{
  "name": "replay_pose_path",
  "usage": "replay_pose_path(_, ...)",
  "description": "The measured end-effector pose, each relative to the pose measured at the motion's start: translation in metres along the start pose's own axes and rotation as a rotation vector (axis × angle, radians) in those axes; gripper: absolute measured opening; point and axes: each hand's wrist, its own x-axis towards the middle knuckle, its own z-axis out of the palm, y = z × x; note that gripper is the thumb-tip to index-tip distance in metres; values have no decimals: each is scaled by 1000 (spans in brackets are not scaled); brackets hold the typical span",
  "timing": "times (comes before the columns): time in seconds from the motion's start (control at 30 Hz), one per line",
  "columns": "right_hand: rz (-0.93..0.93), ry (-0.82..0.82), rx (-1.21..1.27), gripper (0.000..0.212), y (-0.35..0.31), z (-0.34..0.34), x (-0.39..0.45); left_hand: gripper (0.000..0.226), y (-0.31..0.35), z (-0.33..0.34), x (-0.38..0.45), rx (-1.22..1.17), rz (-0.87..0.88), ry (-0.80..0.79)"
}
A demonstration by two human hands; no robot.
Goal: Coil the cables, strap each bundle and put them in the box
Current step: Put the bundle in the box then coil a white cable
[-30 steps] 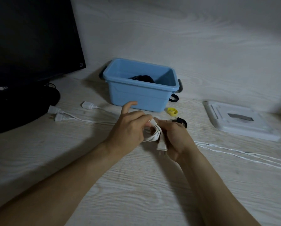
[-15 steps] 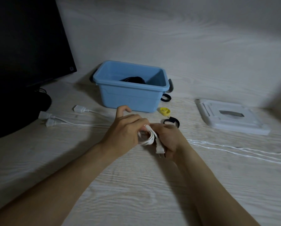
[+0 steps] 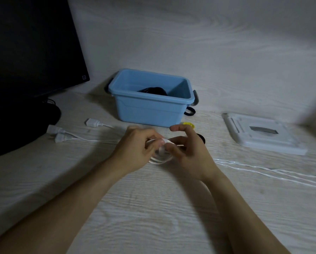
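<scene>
A small coil of white cable (image 3: 160,158) sits between my two hands at the table's middle. My left hand (image 3: 137,149) grips the coil with curled fingers. My right hand (image 3: 188,149) pinches the cable at the coil's right side, its index finger lifted. The cable's loose length (image 3: 263,168) trails off to the right. Behind the hands stands the blue box (image 3: 151,105), open, with a black cable bundle (image 3: 153,90) inside. A yellow strap (image 3: 189,124) and a black strap (image 3: 202,139) lie just beyond my right hand, partly hidden.
More white cables with plugs (image 3: 62,133) lie at the left. A black monitor (image 3: 29,52) on its stand fills the far left. The box's white lid (image 3: 261,134) lies at the right. Another black strap (image 3: 190,111) rests by the box's right corner.
My right hand has loosened from a full grip on the coil to a pinch, its index finger lifting. The plug that hung below the coil is out of sight. The view shifted.
</scene>
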Motion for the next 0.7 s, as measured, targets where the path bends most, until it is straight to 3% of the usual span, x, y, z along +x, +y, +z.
replay_pose_path(0.1,-7,-119,69,30,5,-2,-2,8,4,-3,-1,-279,-129,-63)
replay_pose_path(0.23,-19,-171,106,27,9,-2,0,8,6,-1,-1,-404,-170,-88)
replay_pose_path(0.37,-222,-33,-186,30,11,-2,0,6,5,3,-1,-521,-256,-85)
replay_pose_path(0.47,-402,85,-270,19,9,-3,3,7,3,3,-2,-582,-312,-77)
replay_pose_path(0.53,-490,80,-283,10,10,-3,5,9,3,2,-2,-613,-344,-86)
replay_pose_path(0.7,-485,119,-373,8,6,-3,3,13,4,1,-1,-636,-354,-109)
